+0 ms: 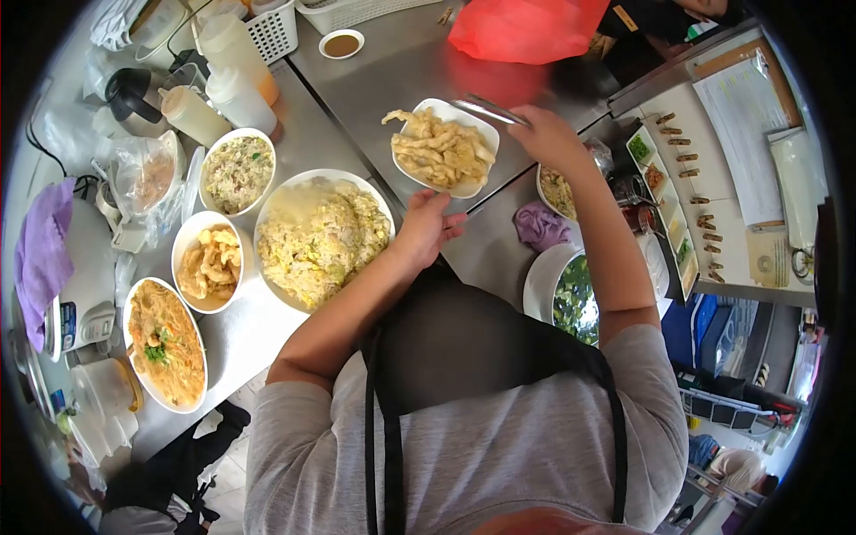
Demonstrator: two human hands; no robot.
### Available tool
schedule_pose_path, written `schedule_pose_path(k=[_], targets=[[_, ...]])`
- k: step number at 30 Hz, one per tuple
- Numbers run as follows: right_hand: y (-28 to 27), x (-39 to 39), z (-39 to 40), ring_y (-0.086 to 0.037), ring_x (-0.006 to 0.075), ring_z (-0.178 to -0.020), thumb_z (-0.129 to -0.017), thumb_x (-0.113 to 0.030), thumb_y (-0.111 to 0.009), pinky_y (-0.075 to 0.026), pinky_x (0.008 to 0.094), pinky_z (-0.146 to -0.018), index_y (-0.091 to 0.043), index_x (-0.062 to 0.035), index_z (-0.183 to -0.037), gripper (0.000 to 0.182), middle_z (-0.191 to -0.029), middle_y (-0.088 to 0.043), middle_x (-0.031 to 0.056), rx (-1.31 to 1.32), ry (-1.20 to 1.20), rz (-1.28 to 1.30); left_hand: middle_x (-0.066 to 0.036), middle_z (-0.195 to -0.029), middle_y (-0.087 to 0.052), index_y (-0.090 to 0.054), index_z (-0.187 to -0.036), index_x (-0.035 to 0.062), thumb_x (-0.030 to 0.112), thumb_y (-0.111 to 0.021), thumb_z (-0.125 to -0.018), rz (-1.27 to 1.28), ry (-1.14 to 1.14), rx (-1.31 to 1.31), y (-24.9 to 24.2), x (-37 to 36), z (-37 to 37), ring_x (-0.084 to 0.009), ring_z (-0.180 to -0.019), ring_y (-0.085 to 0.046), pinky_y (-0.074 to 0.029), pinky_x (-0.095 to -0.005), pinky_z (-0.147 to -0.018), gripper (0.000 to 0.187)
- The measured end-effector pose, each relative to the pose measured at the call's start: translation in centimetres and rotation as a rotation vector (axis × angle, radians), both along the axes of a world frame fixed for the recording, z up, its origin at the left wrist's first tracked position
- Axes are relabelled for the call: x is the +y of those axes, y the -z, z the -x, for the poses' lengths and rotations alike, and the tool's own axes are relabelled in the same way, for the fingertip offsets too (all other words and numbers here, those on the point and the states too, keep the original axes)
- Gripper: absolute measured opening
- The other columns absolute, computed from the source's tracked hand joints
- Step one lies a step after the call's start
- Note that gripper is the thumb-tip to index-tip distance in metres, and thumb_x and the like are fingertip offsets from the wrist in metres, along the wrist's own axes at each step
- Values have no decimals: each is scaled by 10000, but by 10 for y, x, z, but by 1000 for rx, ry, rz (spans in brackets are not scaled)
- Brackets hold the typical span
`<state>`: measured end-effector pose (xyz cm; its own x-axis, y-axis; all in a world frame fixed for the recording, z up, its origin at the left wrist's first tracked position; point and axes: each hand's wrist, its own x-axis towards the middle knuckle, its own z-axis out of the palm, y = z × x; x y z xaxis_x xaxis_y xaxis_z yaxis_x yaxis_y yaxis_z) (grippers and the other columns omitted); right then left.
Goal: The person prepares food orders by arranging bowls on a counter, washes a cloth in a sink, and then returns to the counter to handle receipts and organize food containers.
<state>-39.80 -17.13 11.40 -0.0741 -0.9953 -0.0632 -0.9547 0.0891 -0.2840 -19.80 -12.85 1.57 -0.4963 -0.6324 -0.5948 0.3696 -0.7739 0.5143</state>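
Note:
A white dish (487, 134) heaped with battered fried pieces (441, 150) is on the steel counter in front of me. My left hand (431, 229) is at its near edge, fingertips right at the rim and the other visible fingers apart. Metal tongs (490, 111) are gripped in my right hand (546, 135), their tips over the dish's far right side. Left of my left hand stands a large white bowl (260, 259) of steaming fried rice (325, 236).
Along the left are a rice bowl (239, 172), a bowl of fried pieces (209, 263) and an oval noodle dish (167, 346). Squeeze bottles (239, 100) stand behind. A sauce saucer (341, 45) and red plastic bag (526, 31) sit farther back; a purple cloth (541, 225) lies right.

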Motion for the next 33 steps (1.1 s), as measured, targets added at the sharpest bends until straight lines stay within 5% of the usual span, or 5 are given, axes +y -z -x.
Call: schedule_pose_path(k=[8, 17, 21, 24, 33], targets=[[15, -41, -66, -553, 238, -861, -760, -228, -451, -429, 368, -730, -539, -128, -1000, 274, -916, -577, 93, 286, -85, -220, -88, -881, -419, -328, -1047, 69, 229, -370, -849, -124, 9, 92, 25, -8, 10, -268, -786, -521, -438, -354, -597, 257], [-32, 7, -5, -558, 246, -773, -748, -188, -497, -438, 340, -668, -558, -104, -928, 208, -829, -586, 79, -70, 44, 160, -103, -888, -453, -311, -1083, 76, 205, -344, -852, -84, 19, 40, 15, -16, 21, -256, -796, -524, -434, -337, -590, 266], [-63, 12, 7, -557, 234, -762, -727, -167, -509, -437, 338, -642, -569, -124, -891, 179, -820, -580, 59, 393, -257, 309, -94, -893, -456, -306, -1095, 118, 176, -340, -847, -67, -2, -31, 24, -16, 24, -235, -782, -530, -426, -327, -581, 257], [-60, -8, 6, -553, 222, -737, -696, -139, -503, -427, 330, -638, -564, -122, -826, 144, -755, -561, 47, 691, -507, 181, -83, -877, -456, -307, -1090, 135, 147, -339, -839, -43, 8, -132, 23, -14, 25, -215, -748, -537, -423, -314, -560, 253], [-16, -33, -12, -563, 234, -718, -685, -169, -521, -425, 360, -656, -553, -124, -828, 154, -758, -563, 59, 678, -653, 167, -73, -796, -485, -341, -1044, 121, 113, -362, -822, 72, 10, -303, 18, -24, 25, -178, -607, -543, -428, -271, -459, 223]])
